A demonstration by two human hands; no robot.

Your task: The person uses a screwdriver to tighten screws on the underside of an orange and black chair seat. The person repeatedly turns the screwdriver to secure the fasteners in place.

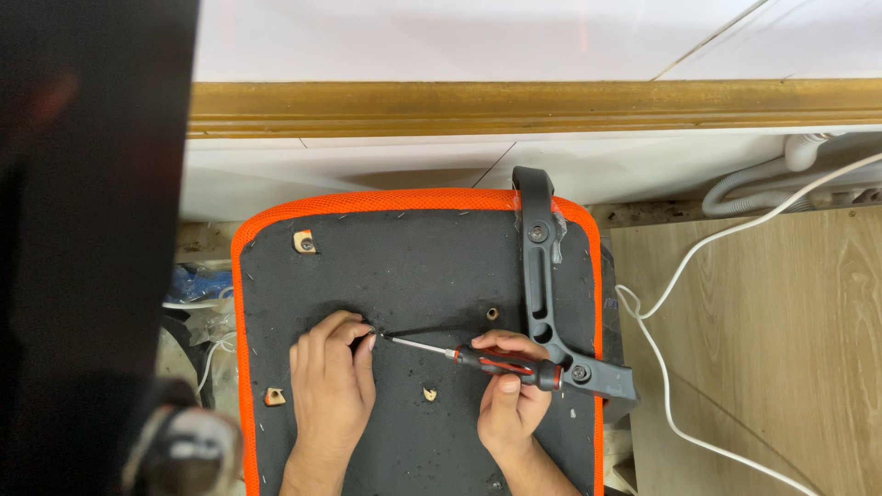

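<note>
The right hand (508, 397) grips the black and red handle of a screwdriver (478, 357), which lies near the middle of the upturned chair seat (413, 266), a black panel edged in orange mesh. Its tip points left to a hole where the left hand (331, 381), fingers curled narrow, seems to pinch something small. A black armrest bracket (542, 285) runs along the seat's right edge.

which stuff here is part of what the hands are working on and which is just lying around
In use:
- screwdriver, held in right hand
- upturned seat base
- left hand, fingers by the screwdriver tip
- black armrest bracket

Lying about:
- white cable
- grey hose
- blue wrapping
</note>
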